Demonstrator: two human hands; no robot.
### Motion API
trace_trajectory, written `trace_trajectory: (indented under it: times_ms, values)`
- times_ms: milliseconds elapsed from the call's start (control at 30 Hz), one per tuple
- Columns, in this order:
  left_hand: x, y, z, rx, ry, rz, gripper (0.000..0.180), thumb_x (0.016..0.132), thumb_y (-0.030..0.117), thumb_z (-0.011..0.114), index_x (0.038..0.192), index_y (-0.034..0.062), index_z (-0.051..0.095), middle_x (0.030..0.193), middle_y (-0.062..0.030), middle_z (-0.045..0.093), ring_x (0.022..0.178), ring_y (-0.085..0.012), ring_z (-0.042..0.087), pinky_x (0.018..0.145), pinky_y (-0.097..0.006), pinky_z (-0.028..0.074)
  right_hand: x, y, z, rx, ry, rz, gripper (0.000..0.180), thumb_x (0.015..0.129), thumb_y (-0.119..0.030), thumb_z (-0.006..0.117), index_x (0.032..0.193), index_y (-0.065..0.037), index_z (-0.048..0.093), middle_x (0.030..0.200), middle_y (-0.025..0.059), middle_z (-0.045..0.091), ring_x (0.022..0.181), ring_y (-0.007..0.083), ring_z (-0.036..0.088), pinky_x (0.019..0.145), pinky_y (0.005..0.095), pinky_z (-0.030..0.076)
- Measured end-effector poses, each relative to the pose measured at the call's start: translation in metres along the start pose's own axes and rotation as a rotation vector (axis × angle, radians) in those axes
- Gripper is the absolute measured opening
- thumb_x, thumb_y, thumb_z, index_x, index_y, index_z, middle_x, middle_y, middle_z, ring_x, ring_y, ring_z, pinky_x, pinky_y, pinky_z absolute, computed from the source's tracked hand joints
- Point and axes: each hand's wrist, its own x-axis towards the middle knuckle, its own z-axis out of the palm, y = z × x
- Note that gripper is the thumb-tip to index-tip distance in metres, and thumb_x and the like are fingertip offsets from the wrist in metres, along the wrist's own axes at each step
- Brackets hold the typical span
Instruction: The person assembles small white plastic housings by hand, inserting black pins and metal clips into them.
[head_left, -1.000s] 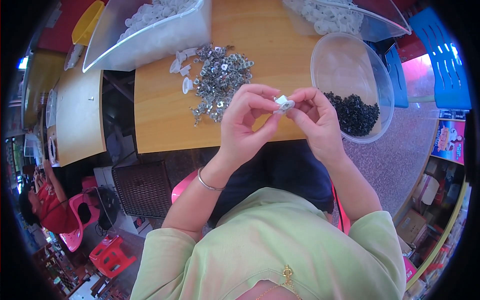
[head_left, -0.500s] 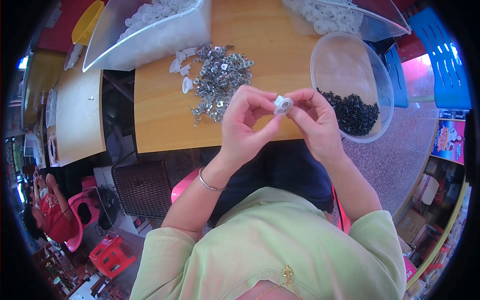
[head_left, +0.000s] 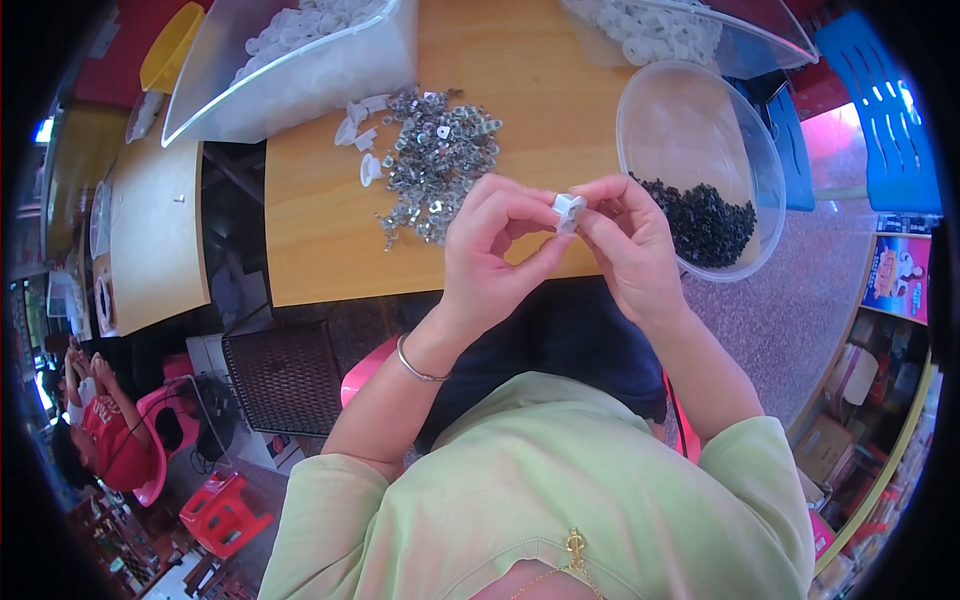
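Observation:
A small white flanged plastic fitting (head_left: 566,210) is held between both hands, above the near edge of the table. My left hand (head_left: 497,243) pinches it from the left with thumb and fingertips. From the right, the fingers of my right hand (head_left: 630,235) close on its rim; whether they also hold a smaller part is hidden. Left of the hands lies a pile of small metal pieces (head_left: 440,160). A few loose white plastic fittings (head_left: 369,170) lie beside that pile. Small black parts, perhaps screws, (head_left: 712,228) are heaped in a round clear tub (head_left: 690,100) at the right.
Two clear bins of white fittings, a left bin (head_left: 300,105) and a right bin (head_left: 755,45), stand at the back of the wooden table (head_left: 545,110). A person in red (head_left: 115,440) sits far left, near a red stool (head_left: 225,512). Shelves (head_left: 850,430) line the right.
The white fitting has turned slightly between my fingertips, showing a different side. Both hands stay in nearly the same place.

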Motion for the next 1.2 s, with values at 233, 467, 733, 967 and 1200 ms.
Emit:
trace_trajectory:
  times_ms: [233,467,733,967,1200]
  values:
    - [-0.0018,-0.0022,-0.0004,0.024,-0.022,-0.003,0.021,0.073,-0.011,0.067,0.09,-0.0015,0.059,0.098,-0.0078,0.05,0.093,-0.0161,0.059,0.084,-0.027,0.054,-0.0006,-0.0006,-0.0013,-0.144,0.021,-0.042,0.013,0.086,0.001,0.054,0.098,-0.001,0.058,0.091,0.0002,0.06,0.083,0.0043,0.055,0.078,0.0197,0.044]
    - [0.0002,-0.0004,-0.0038,-0.024,-0.019,-0.035,0.022,0.074,-0.01,0.066,0.092,-0.0026,0.058,0.099,-0.008,0.049,0.094,-0.016,0.058,0.086,-0.027,0.053,0.0,-0.0059,-0.0003,-0.097,-0.001,0.0,0.016,0.087,-0.001,0.055,0.102,0.0,0.057,0.095,0.0025,0.061,0.088,0.0066,0.057,0.082,0.0215,0.045]
    - [0.0009,-0.0032,-0.0058,-0.049,-0.039,-0.041,0.022,0.076,-0.011,0.065,0.094,-0.0037,0.056,0.102,-0.0092,0.051,0.097,-0.0161,0.056,0.087,-0.028,0.051,0.0008,-0.0066,-0.0012,-0.144,-0.03,-0.027,0.019,0.086,0.0,0.056,0.105,0.0,0.056,0.097,0.0037,0.061,0.091,0.0079,0.057,0.084,0.0228,0.045]
    - [0.0018,0.0001,-0.0045,-0.028,-0.053,-0.031,0.023,0.075,-0.011,0.065,0.094,-0.0034,0.056,0.102,-0.0094,0.051,0.097,-0.0161,0.056,0.088,-0.028,0.051,0.0003,-0.0055,-0.0027,-0.162,-0.025,-0.022,0.019,0.086,0.001,0.055,0.104,-0.001,0.056,0.096,0.003,0.06,0.09,0.0076,0.057,0.083,0.0227,0.045]
    - [0.002,0.0022,-0.0027,-0.028,-0.032,-0.041,0.02,0.074,-0.011,0.066,0.091,-0.003,0.06,0.099,-0.008,0.05,0.093,-0.0159,0.059,0.085,-0.027,0.054,-0.001,-0.008,-0.0014,-0.177,-0.026,-0.024,0.018,0.085,0.002,0.055,0.103,-0.001,0.055,0.095,0.0026,0.06,0.089,0.0073,0.056,0.082,0.0225,0.045]
